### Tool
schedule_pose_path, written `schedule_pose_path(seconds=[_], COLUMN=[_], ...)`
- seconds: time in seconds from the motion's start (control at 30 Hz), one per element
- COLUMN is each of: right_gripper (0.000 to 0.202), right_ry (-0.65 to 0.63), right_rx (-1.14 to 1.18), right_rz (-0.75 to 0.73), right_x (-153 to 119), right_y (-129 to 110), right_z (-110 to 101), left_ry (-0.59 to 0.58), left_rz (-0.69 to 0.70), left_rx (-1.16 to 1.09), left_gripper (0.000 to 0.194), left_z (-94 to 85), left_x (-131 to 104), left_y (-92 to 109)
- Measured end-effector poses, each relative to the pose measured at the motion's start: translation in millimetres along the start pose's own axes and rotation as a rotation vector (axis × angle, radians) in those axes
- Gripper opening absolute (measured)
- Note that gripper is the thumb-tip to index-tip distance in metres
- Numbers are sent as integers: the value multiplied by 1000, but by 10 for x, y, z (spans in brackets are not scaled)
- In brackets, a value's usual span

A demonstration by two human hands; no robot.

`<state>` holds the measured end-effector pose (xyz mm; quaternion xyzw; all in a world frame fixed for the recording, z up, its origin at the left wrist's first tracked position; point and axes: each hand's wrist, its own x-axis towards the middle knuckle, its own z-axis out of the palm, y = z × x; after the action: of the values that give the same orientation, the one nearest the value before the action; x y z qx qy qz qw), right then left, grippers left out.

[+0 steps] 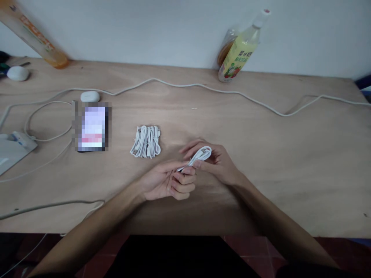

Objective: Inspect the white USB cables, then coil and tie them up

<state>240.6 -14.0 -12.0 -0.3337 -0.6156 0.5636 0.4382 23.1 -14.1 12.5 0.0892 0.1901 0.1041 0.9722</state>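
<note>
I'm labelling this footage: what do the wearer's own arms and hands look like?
The left hand and right hand are ungloved, with no ring or watch visible. The forearms are bare; a dark sleeve shows at bottom right.

The left hand [166,182] hides one end of the coiled cable [203,155]. Coarse pixels blur the phone's screen [93,129]. The picture's edge cuts off the orange-labelled bottle's top [17,19]; the yellow bottle [240,52] partly covers a brown object [223,53].
</note>
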Motion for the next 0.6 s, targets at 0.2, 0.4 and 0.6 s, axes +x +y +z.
schedule_pose_path(seconds=[0.2, 0.4, 0.6], right_gripper=[15, 5, 10], right_ry=[124, 212, 328], right_rx=[-113, -338, -502], right_rz=[-52, -196, -233], right_x=[-28, -35, -36], right_y=[-2, -19, -4], right_z=[81, 102, 84], left_ry=[16, 270, 561], left_rz=[39, 342, 761], left_rx=[83, 499, 1020], left_gripper=[35, 32, 30], left_z=[-16, -31, -64], left_x=[26, 129, 169], left_y=[7, -123, -311])
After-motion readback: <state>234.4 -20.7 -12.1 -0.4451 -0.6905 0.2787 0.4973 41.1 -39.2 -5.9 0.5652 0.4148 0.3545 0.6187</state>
